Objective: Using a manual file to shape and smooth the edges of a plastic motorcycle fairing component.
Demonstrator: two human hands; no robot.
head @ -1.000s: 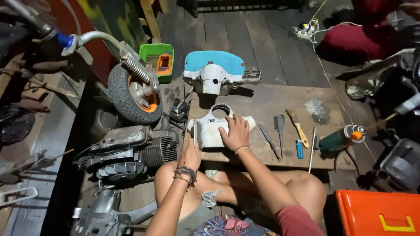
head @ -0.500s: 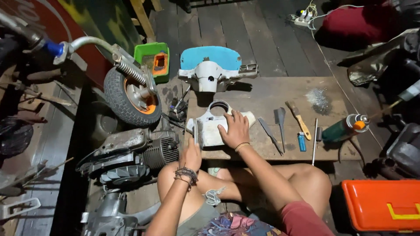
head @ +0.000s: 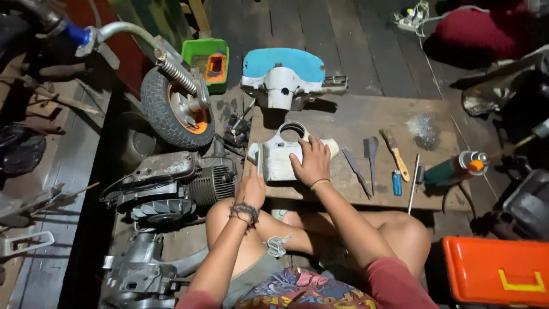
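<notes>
A: Where the white scooter cover lies mid-board, what do my hands do?

B: I lay the right hand flat on it, grip spread; the left hand, at its 8 o'clock, grips its edge. The paintbrush sits at 3 o'clock.

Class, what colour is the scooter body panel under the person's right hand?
White, or off-white: the panel under the right hand shows best in the head view.

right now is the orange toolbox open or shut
Shut: the orange toolbox shows its flat lid down, yellow latch lying across the top.
</notes>
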